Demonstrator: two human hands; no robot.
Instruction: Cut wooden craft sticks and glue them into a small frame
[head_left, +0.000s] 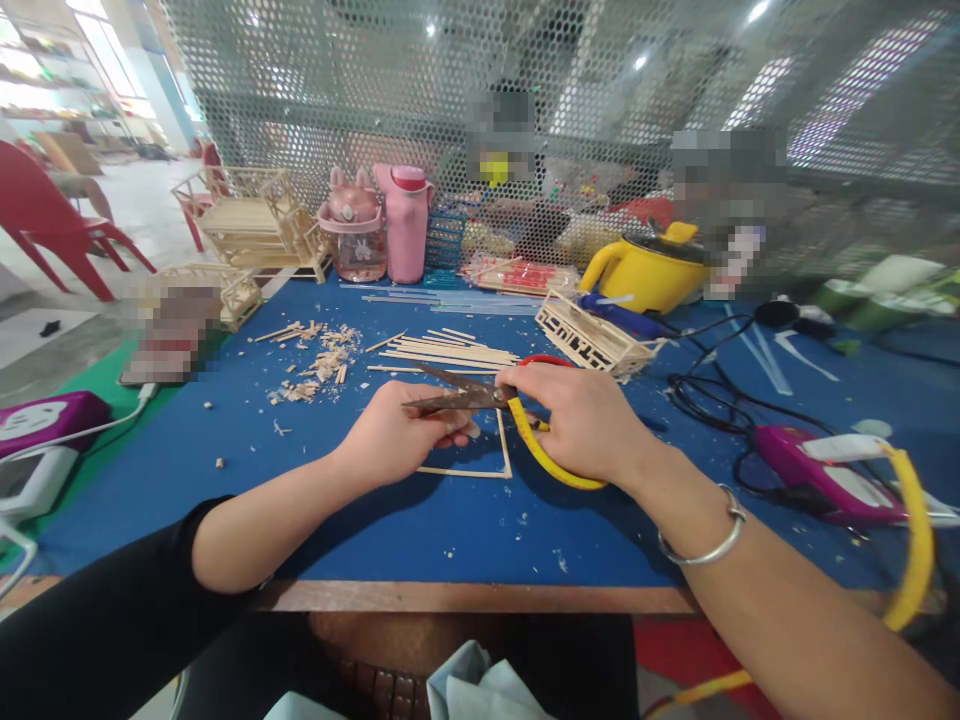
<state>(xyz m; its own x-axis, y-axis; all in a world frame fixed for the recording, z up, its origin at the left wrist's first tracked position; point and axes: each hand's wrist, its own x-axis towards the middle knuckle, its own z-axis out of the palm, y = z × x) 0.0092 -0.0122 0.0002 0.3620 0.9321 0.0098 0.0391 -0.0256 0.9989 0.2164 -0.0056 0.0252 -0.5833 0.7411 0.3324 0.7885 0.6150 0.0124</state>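
My right hand [581,420] grips scissors [461,397] with red and yellow handles, the blades pointing left and partly apart. My left hand [401,435] pinches a thin wooden stick frame [504,455] that lies on the blue table mat [465,525], right at the scissor blades. A silver bangle [709,545] sits on my right wrist. A bundle of thin wooden sticks [450,352] lies just behind both hands.
Wood scraps [315,365] lie at the left. A small lattice piece [592,340], a yellow pot [649,270], pink bottles [386,225], stick-built models [259,220], black cables [712,400] and a pink glue gun [817,465] surround the work spot. A perforated screen stands behind.
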